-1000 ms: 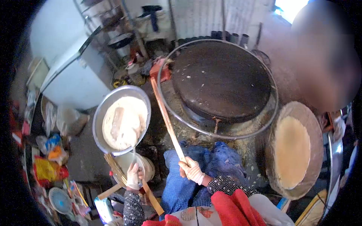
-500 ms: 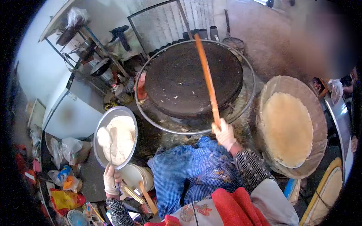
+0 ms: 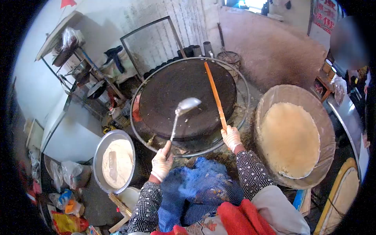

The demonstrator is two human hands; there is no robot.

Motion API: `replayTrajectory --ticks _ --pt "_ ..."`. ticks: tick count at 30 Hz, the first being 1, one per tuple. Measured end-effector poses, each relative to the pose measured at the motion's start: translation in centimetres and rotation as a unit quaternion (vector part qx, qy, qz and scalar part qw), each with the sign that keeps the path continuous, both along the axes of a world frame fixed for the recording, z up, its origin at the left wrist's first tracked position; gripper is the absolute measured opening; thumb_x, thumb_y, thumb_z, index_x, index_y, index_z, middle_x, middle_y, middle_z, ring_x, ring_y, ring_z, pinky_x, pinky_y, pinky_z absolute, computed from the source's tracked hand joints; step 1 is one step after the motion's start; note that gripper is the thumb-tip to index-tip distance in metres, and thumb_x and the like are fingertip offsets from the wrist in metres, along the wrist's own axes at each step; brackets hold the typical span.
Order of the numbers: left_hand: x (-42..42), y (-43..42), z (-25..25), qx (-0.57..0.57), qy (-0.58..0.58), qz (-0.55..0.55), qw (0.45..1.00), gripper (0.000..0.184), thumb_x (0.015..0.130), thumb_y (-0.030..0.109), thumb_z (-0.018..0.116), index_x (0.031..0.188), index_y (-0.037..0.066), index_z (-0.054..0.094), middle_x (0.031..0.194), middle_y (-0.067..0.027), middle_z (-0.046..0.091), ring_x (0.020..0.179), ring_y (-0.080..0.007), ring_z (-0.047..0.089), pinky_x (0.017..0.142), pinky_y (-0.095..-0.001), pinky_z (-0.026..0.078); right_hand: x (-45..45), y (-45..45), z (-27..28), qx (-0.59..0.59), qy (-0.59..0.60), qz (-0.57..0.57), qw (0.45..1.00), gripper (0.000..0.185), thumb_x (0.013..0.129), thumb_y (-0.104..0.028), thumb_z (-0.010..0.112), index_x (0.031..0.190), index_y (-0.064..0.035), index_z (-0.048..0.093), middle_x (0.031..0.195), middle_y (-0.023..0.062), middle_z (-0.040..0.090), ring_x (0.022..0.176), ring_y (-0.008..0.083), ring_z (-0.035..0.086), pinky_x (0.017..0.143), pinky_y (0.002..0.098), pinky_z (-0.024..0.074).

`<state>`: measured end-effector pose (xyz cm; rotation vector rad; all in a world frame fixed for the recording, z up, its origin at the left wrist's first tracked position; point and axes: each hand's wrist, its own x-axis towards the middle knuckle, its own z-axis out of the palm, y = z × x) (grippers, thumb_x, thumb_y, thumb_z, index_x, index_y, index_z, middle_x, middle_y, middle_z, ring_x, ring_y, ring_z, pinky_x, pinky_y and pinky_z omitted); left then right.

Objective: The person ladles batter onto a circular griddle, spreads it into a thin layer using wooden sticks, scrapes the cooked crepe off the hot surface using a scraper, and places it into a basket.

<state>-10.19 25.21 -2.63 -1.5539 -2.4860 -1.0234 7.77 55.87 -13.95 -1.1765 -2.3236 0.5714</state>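
Note:
My left hand [image 3: 161, 163], in a pale glove, is closed round the handle of a metal ladle [image 3: 188, 103]. The ladle's bowl, whitish and slightly blurred, hangs over the big round black griddle [image 3: 166, 92]; how full it is I cannot tell. In my gloved right hand [image 3: 232, 138] is the end of a long flat wooden stick [image 3: 214, 92], which reaches across the griddle's right side. Left of my left hand stands a metal basin [image 3: 99, 150] of pale batter [image 3: 121, 156], with a groove in its surface.
A metal ring [image 3: 133, 121] surrounds the griddle. At right, a large lined basket [image 3: 329, 135] holds a stack of pale round flatbreads [image 3: 291, 137]. A white bucket [image 3: 131, 196] sits below the basin. Plastic bags [image 3: 72, 172] and a cluttered shelf [image 3: 66, 25] are at left. Another person is at upper right.
My left hand has brought the ladle up and right from the batter basin to over the griddle. The wooden stick stays in my right hand. The camera view has shifted.

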Motion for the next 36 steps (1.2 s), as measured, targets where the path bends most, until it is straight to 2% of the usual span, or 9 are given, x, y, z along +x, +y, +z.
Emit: replayTrajectory --ticks 1,5,8,15,20,22,24,28,36 --pt "0.7 1.4 0.8 -0.072 0.013 0.033 0.997 0.063 0.084 0.006 0.06 0.143 0.023 0.046 0.093 -0.0165 0.056 0.081 -0.0366 0.061 0.071 -0.0419 0.05 -0.1 0.2 -0.4 0.015 0.002 -0.005 1.0 0.035 0.09 -0.038 0.059 0.096 -0.0037 0.057 0.08 0.0252 0.062 0.075 0.0428 0.062 0.07 0.0518 0.0502" --pt "-1.7 3.3 -1.7 -0.204 0.092 -0.017 0.975 0.07 0.085 0.006 0.056 0.146 0.036 0.036 0.096 -0.0158 0.058 0.08 -0.0367 0.063 0.069 -0.0474 0.052 -0.1 0.1 -0.6 0.02 0.006 -0.004 1.0 0.035 0.089 -0.038 0.059 0.092 -0.0029 0.057 0.078 0.0237 0.061 0.075 0.0417 0.061 0.071 0.0525 0.0492" --pt "-3.7 3.0 -3.5 -0.127 0.145 -0.04 0.981 0.07 0.078 0.001 0.06 0.141 0.03 0.047 0.089 -0.0122 0.056 0.077 -0.0355 0.061 0.065 -0.0455 0.051 -0.6 -0.2 -1.5 0.044 0.036 -0.002 0.998 0.031 0.087 -0.034 0.062 0.088 -0.0032 0.056 0.075 0.0214 0.06 0.071 0.0404 0.059 0.069 0.0512 0.0476" --pt "-2.4 1.7 -3.3 -0.101 0.162 0.015 0.981 0.061 0.083 0.005 0.058 0.139 0.029 0.05 0.09 -0.0119 0.056 0.075 -0.0353 0.061 0.063 -0.045 0.052 -0.7 -1.8 -0.6 0.075 0.09 -0.015 0.993 0.031 0.088 -0.032 0.062 0.086 -0.0021 0.056 0.074 0.0201 0.06 0.071 0.0388 0.058 0.069 0.0492 0.0468" --pt "-1.7 0.5 -3.0 -0.072 0.074 -0.002 0.995 0.056 0.083 0.003 0.062 0.134 0.024 0.055 0.088 -0.0114 0.056 0.07 -0.0349 0.06 0.062 -0.0424 0.051 -1.1 -2.5 -0.8 0.056 0.076 -0.019 0.995 0.032 0.087 -0.033 0.063 0.086 -0.0016 0.056 0.075 0.0209 0.061 0.072 0.0395 0.058 0.069 0.0493 0.0466" --pt "-0.7 -0.4 -2.0 -0.016 0.071 0.006 0.997 0.056 0.081 0.002 0.065 0.133 0.023 0.058 0.087 -0.0108 0.057 0.071 -0.0329 0.06 0.063 -0.0397 0.052 -1.5 -1.8 -2.1 -0.003 0.068 0.001 0.998 0.028 0.09 -0.03 0.061 0.089 -0.0025 0.056 0.076 0.0191 0.062 0.069 0.0353 0.059 0.065 0.0471 0.0474" --pt "0.1 -1.9 -0.9 0.06 0.001 0.056 0.997 0.054 0.084 0.0 0.067 0.135 0.013 0.056 0.092 -0.0099 0.06 0.082 -0.021 0.059 0.073 -0.0337 0.051 -1.2 -1.9 -1.9 -0.124 0.147 0.027 0.981 0.022 0.093 -0.026 0.059 0.092 -0.0037 0.055 0.076 0.016 0.062 0.065 0.0298 0.06 0.06 0.0439 0.0481" --pt "-2.6 -8.9 -2.0 0.125 0.073 0.217 0.965 0.055 0.086 0.009 0.068 0.138 0.008 0.051 0.1 -0.0102 0.06 0.088 -0.0239 0.059 0.08 -0.0358 0.05 1.9 -4.2 5.5 -0.402 0.377 0.062 0.832 0.009 0.098 -0.015 0.052 0.104 -0.0082 0.051 0.075 0.0073 0.064 0.059 0.0158 0.062 0.055 0.0305 0.0547" --pt "-13.4 -15.2 -12.9 -0.26 0.008 0.373 0.891 0.057 0.084 0.015 0.069 0.137 0.005 0.05 0.108 -0.0134 0.058 0.099 -0.0267 0.056 0.088 -0.0371 0.047 2.7 -8.7 4.7 -0.077 -0.06 0.182 0.978 0.028 0.096 -0.032 0.052 0.098 -0.0047 0.058 0.068 0.013 0.063 0.059 0.0327 0.063 0.053 0.0447 0.0506"
